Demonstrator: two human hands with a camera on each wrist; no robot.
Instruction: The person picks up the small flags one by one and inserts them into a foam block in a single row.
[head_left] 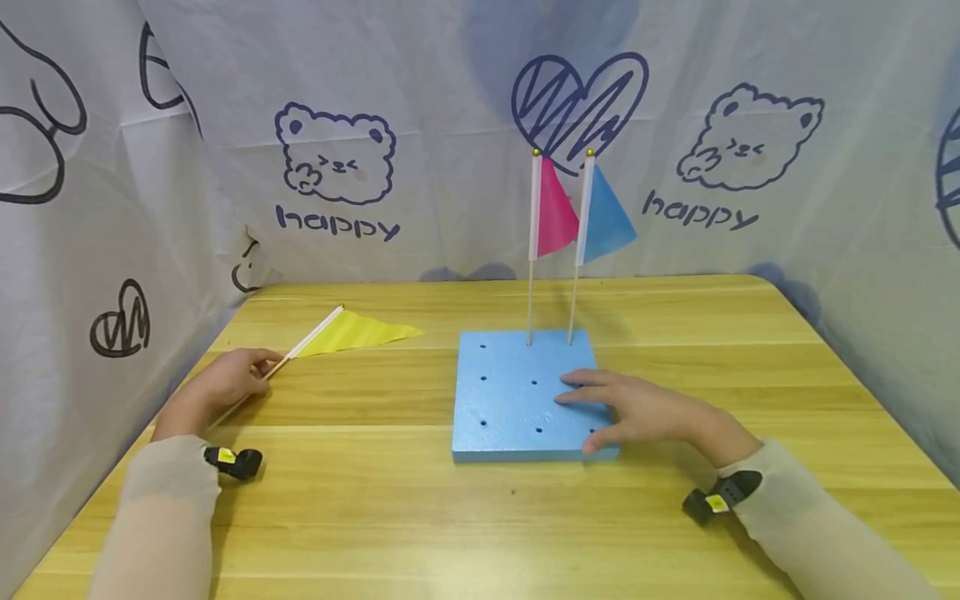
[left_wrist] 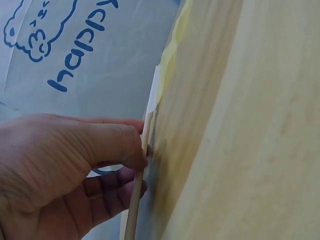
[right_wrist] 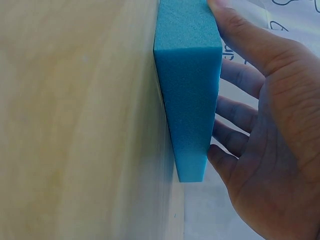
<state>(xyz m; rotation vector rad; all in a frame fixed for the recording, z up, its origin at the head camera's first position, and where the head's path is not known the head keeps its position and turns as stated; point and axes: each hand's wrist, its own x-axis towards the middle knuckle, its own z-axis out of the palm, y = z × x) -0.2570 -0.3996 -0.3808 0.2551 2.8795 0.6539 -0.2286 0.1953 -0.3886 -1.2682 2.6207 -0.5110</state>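
At the table's left side, my left hand (head_left: 228, 383) pinches the wooden stick (left_wrist: 133, 210) of a yellow pennant flag (head_left: 352, 332) between thumb and fingers. The flag lies low along the tabletop, its cloth pointing right. My right hand (head_left: 637, 408) rests with spread, fairly straight fingers on the right part of a blue foam block (head_left: 510, 408), which has several small holes in its top. In the right wrist view the block's side (right_wrist: 190, 95) shows beside that hand. A pink flag (head_left: 555, 212) and a blue flag (head_left: 606, 218) stand upright in the block's back row.
The wooden table (head_left: 360, 517) extends around the block on every side. A white cloth (head_left: 450, 100) printed with bears and hearts hangs behind the table and along both sides. Each sleeve carries a small black wrist camera (head_left: 238, 462).
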